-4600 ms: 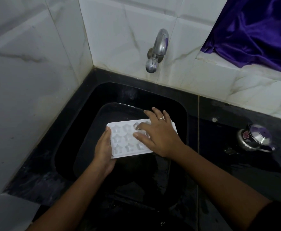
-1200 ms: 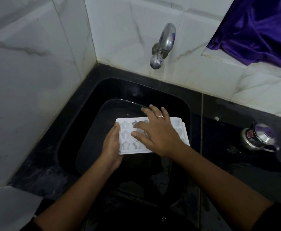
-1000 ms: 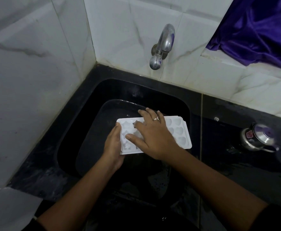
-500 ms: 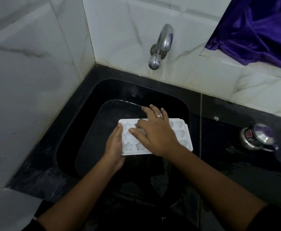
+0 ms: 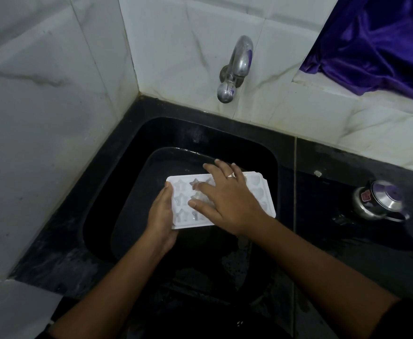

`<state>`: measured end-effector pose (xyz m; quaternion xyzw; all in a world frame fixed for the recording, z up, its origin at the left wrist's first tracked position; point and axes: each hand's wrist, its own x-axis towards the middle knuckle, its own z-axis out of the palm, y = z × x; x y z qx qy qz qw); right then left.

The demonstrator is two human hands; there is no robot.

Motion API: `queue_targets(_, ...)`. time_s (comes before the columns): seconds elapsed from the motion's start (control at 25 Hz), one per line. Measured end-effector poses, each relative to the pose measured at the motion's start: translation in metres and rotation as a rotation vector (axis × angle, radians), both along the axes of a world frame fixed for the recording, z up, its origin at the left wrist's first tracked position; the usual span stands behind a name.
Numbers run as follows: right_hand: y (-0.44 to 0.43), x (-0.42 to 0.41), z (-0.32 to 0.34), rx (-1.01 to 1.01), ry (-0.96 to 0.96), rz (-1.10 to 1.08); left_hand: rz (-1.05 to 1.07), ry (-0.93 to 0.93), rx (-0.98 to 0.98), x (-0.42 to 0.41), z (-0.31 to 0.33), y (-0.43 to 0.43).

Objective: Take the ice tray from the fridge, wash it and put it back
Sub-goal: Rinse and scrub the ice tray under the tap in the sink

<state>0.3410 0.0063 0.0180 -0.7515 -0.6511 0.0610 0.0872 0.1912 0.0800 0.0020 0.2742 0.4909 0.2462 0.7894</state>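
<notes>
Head camera gives me a downward look into a black sink [image 5: 127, 172] set in a dark counter [image 5: 332, 182], in the corner of a white marbled tile wall [image 5: 53, 118]. The white ice tray [image 5: 258, 192] is held level over the sink basin, below and in front of the chrome tap [image 5: 237, 67]. My left hand [image 5: 161, 216] grips the tray's left short end, thumb lying along the top rim; the other fingers are hidden underneath. My right hand [image 5: 227, 204] lies flat on top of the tray with fingers spread and mostly straight, fingertips over the middle cells, a ring [image 5: 231, 175] on one finger; it holds nothing. The cells on the tray's left side are star-shaped, those on the right look heart-shaped. Something clear glints in the middle cells by the fingertips, and I cannot tell whether it is water or ice. Inside the sink a darker rounded outline shows; I cannot tell whether it is a separate tub or the basin floor. On the counter to the right stands a shiny metal vessel [image 5: 381, 201] with a small red label [image 5: 365, 196], too small to read. Purple cloth [image 5: 376, 40] hangs at the upper right.
</notes>
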Motion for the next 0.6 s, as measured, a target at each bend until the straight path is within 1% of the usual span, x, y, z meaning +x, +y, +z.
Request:
queue_targets(0.16, 0.006, -0.004, 0.000, 0.032, 0.018, -0.089, -0.038, 0.023, 0.009, 0.005, 0.005, -0.006)
queue_targets(0.28, 0.002, -0.008, 0.000, 0.005, -0.002, -0.042, -0.012, 0.017, 0.013, 0.002, 0.000, -0.002)
queue_targets(0.36, -0.002, -0.005, 0.004, 0.043, 0.048, -0.033, -0.003, 0.013, 0.022, -0.002, 0.000, 0.001)
queue_targets(0.48, -0.002, -0.008, 0.003, 0.074, 0.103, 0.063, -0.035, 0.046, 0.063, -0.002, 0.001, -0.003)
queue_targets(0.6, 0.008, -0.010, 0.004, 0.067, 0.086, 0.036, -0.065, 0.059, 0.051, 0.001, 0.001, -0.008)
